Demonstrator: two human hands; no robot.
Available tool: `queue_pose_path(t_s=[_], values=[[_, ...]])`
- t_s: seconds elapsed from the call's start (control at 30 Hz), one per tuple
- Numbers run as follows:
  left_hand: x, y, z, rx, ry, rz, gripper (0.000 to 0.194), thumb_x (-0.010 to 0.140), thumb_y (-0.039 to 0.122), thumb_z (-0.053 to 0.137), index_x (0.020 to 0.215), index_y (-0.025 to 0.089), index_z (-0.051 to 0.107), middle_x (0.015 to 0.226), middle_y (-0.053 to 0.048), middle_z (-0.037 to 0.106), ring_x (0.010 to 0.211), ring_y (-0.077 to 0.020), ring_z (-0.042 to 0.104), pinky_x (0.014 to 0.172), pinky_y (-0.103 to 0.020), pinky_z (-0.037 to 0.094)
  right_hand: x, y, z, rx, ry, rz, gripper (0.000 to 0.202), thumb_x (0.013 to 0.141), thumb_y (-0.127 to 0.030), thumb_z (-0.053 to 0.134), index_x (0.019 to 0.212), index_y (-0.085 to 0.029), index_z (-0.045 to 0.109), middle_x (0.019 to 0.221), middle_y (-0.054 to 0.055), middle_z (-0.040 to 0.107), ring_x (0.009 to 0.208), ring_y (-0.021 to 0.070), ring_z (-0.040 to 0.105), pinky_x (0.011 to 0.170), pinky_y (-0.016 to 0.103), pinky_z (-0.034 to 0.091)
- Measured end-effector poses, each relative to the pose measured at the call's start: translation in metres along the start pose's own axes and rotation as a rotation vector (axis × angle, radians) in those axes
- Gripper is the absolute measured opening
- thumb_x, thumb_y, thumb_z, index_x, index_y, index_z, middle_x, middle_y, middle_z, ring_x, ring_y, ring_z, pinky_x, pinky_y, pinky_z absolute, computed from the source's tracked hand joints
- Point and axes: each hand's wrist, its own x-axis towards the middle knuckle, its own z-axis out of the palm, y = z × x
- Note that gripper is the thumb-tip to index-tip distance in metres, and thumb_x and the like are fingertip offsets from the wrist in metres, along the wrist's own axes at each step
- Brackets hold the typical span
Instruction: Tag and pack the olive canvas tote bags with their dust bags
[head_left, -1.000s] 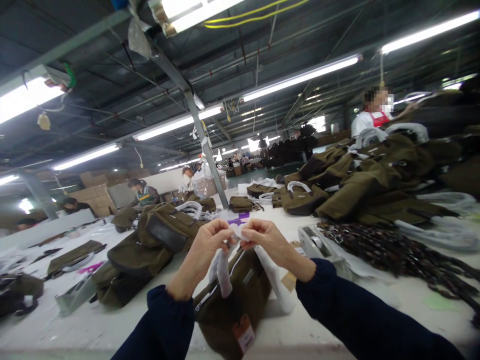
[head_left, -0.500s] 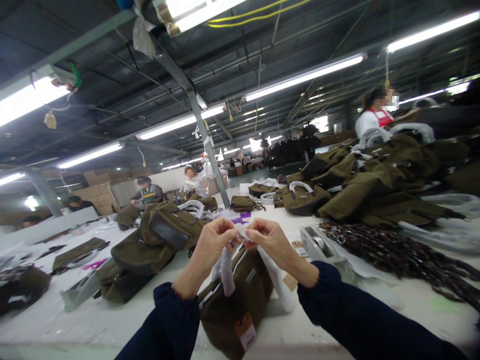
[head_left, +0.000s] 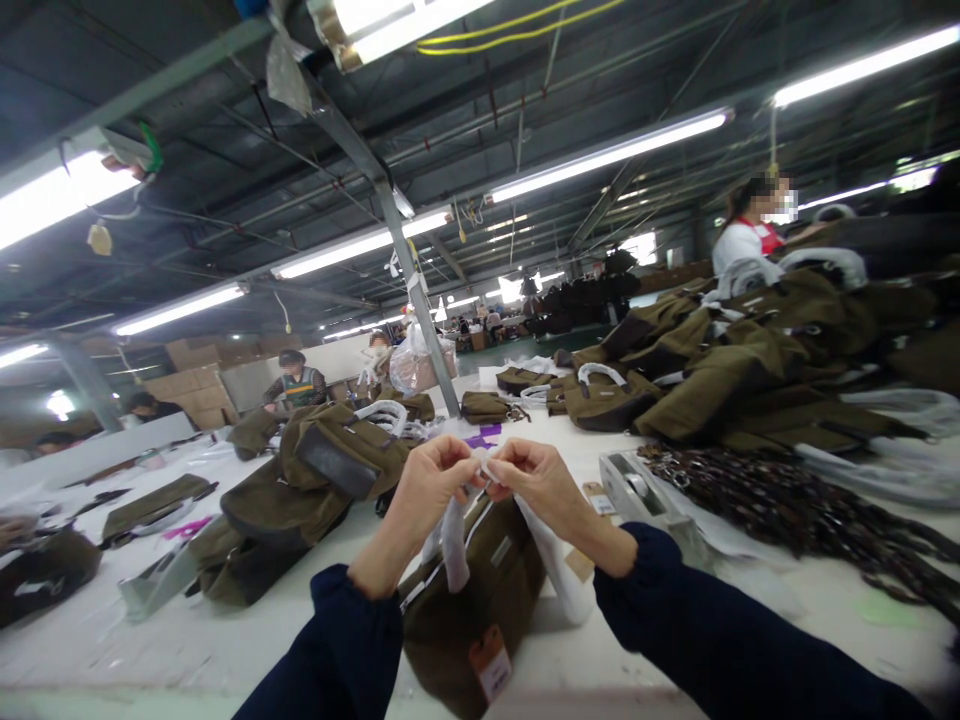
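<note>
An olive-green handbag (head_left: 480, 590) stands on the white table right in front of me, with an orange-and-white hang tag (head_left: 492, 664) on its near end. Its handles are covered in white wrapping (head_left: 454, 555). Above the bag, my left hand (head_left: 435, 480) and my right hand (head_left: 536, 480) meet fingertip to fingertip. Both pinch a small piece of the white wrapping (head_left: 484, 460) between thumb and fingers. What lies under the fingertips is partly hidden.
Olive bags (head_left: 315, 460) are piled to the left, with a bigger heap (head_left: 750, 350) at the right. A tape dispenser (head_left: 645, 490) and a tangle of dark straps (head_left: 780, 520) lie right of my arm. Co-workers (head_left: 296, 380) sit across the table.
My hands stay nearly in place, fingertips shifting slightly closer over the white wrapping. At the far left edge, a blurred hand has come into view above a bag.
</note>
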Motion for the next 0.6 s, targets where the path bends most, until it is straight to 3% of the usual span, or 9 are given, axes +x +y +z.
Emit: queue_pose_path(t_s=[0.2,0.33,0.5,0.6], values=[[0.002,-0.003,-0.005,-0.184,-0.055,-0.067,0.029,0.077,0.043,0.071,0.084,0.016,0.065,0.072,-0.001,0.064,0.059,-0.0109,0.058,0.048,-0.019,0.044,0.003,-0.002,0.002,0.013,-0.019,0.048,0.036,0.075,-0.049,0.074,0.072,-0.017,0.059,0.066,0.0,0.062,0.059,0.0128,0.061,0.058,0.026,0.053],[0.004,-0.002,-0.007,-0.175,-0.071,-0.076,0.027,0.071,0.034,0.077,0.086,0.017,0.061,0.066,0.003,0.059,0.054,-0.0089,0.053,0.046,-0.018,0.043,0.005,0.0,0.002,0.004,-0.045,0.051,0.039,0.075,-0.054,0.072,0.076,-0.018,0.057,0.068,0.0,0.06,0.062,0.0138,0.061,0.057,0.026,0.053],[0.007,0.006,-0.005,-0.092,-0.005,0.04,0.02,0.073,0.023,0.07,0.086,0.019,0.056,0.065,0.006,0.055,0.05,-0.0075,0.047,0.044,-0.018,0.04,0.008,0.001,0.002,-0.256,0.153,-0.126,0.037,0.083,-0.053,0.065,0.075,-0.02,0.051,0.062,-0.005,0.047,0.056,0.0101,0.044,0.05,0.022,0.036],[0.008,0.011,-0.005,-0.069,-0.006,0.083,0.019,0.073,0.021,0.068,0.087,0.02,0.054,0.064,0.006,0.055,0.049,-0.0072,0.047,0.043,-0.018,0.037,0.012,0.001,0.006,-0.313,0.095,-0.155,0.038,0.089,-0.051,0.056,0.068,-0.019,0.052,0.058,-0.004,0.043,0.055,0.0102,0.038,0.05,0.023,0.03]])
